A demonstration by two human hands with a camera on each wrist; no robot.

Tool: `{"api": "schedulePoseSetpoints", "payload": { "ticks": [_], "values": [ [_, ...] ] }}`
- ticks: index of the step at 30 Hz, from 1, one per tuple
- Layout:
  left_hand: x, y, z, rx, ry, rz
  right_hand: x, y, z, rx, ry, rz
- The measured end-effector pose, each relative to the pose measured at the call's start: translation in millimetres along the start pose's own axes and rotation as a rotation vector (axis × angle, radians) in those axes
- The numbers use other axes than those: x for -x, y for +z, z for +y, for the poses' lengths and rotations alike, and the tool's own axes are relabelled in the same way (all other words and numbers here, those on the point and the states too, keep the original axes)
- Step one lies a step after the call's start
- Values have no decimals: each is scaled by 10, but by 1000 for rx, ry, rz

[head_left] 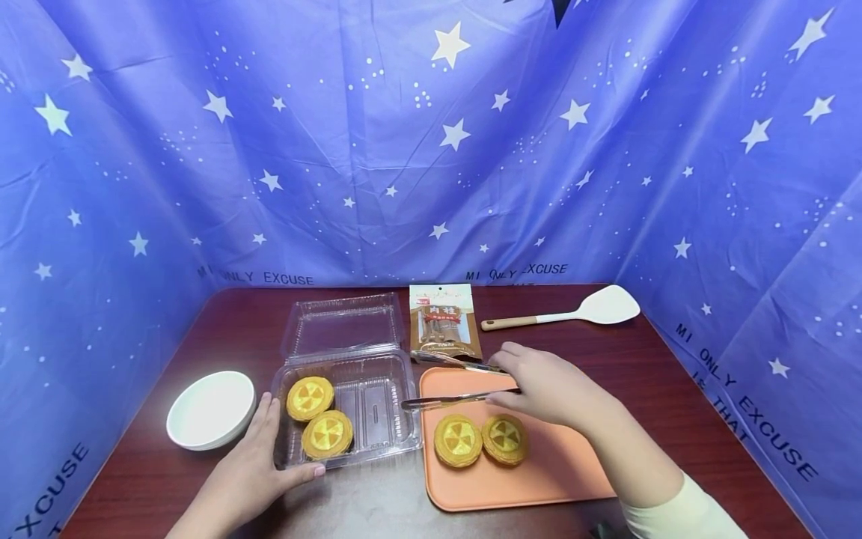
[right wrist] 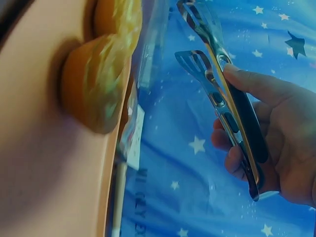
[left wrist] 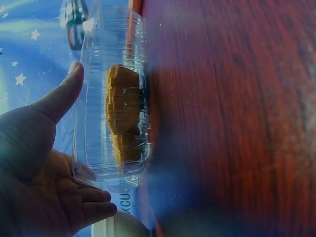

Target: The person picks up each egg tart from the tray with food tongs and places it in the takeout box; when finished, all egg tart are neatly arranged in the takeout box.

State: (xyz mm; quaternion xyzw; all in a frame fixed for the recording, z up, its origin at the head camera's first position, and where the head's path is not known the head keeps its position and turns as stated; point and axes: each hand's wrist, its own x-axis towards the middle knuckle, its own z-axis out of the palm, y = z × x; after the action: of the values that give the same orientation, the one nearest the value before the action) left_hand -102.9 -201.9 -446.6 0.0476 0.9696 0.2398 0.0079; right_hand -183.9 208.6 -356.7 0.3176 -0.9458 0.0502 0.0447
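My right hand (head_left: 542, 383) grips a pair of metal tongs (right wrist: 232, 108), their arms spread and nothing between the tips. The tongs hover over the left part of the orange tray (head_left: 559, 479), tips near the clear plastic box (head_left: 377, 449). Two egg tarts (head_left: 458, 440) sit side by side on the tray. Two more tarts (head_left: 310, 397) lie in the left half of the box, whose lid (head_left: 345, 323) is folded back. My left hand (head_left: 252, 468) is spread at the box's front left corner, thumb along the front rim and fingers by the left side.
A white bowl (head_left: 212, 410) stands left of the box. Behind the tray lies a brown and white food packet (head_left: 442, 320). A white spatula (head_left: 599, 307) with a wooden handle rests at the back right. Starry blue cloth (head_left: 377, 150) hangs around the table.
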Motion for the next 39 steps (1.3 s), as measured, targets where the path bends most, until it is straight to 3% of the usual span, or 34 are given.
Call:
{"api": "schedulePoseSetpoints", "payload": {
  "ticks": [17, 25, 39],
  "values": [
    [9, -5, 17, -1, 2, -4, 569, 42, 196, -44, 27, -74],
    [12, -1, 15, -5, -6, -11, 647, 81, 212, -61, 3, -82],
    [8, -1, 17, 1, -1, -6, 633, 119, 156, 10, -26, -96]
  ]
}}
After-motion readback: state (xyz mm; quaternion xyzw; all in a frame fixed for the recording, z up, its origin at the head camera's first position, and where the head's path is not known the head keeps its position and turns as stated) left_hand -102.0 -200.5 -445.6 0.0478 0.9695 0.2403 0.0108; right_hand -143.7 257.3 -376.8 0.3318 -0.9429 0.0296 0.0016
